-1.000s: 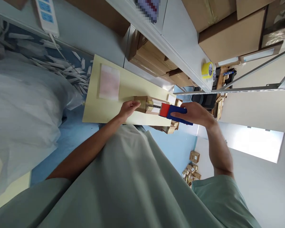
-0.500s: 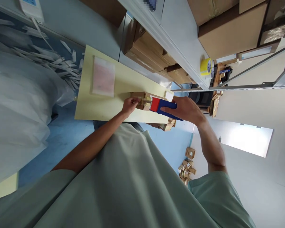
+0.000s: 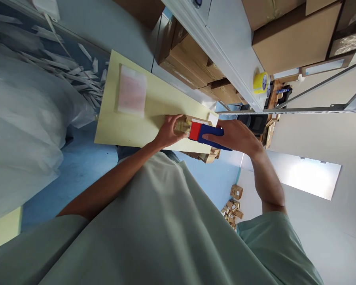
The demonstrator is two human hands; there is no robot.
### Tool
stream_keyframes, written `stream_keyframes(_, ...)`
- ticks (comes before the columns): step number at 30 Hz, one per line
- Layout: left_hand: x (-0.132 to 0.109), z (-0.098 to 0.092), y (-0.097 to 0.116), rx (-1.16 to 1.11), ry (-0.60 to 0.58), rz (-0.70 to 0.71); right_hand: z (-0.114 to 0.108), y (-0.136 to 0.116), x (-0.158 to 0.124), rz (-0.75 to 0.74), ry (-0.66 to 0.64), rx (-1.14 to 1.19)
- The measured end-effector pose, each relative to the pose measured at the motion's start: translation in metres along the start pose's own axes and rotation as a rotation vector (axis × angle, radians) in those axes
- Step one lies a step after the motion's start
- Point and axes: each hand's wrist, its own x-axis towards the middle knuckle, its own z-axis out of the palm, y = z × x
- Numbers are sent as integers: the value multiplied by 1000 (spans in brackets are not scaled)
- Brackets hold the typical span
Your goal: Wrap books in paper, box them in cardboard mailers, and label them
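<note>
A small cardboard box lies on a pale yellow board. My left hand is curled over the box's near end, fingers closed on it. My right hand grips a red and blue tape dispenser, whose red head presses against the box right beside my left fingers. A pinkish clear bag lies flat farther left on the board.
Brown cartons are stacked under a white shelf that carries a yellow tape roll and more cartons. White paper strips and a big white plastic bag lie left. Small boxes sit on the blue floor.
The dispenser has slid left along the box toward my left hand. My left hand has shifted from a fingertip touch to a grip over the box's end.
</note>
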Motion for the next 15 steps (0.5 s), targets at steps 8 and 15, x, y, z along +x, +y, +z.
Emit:
stream_keyframes(8,21,7,24,208,-126,98,5,1,-4,-7,20,-45)
stream_keyframes(15,18,0,13,241,-136,31,19,21,1,15,11,-40)
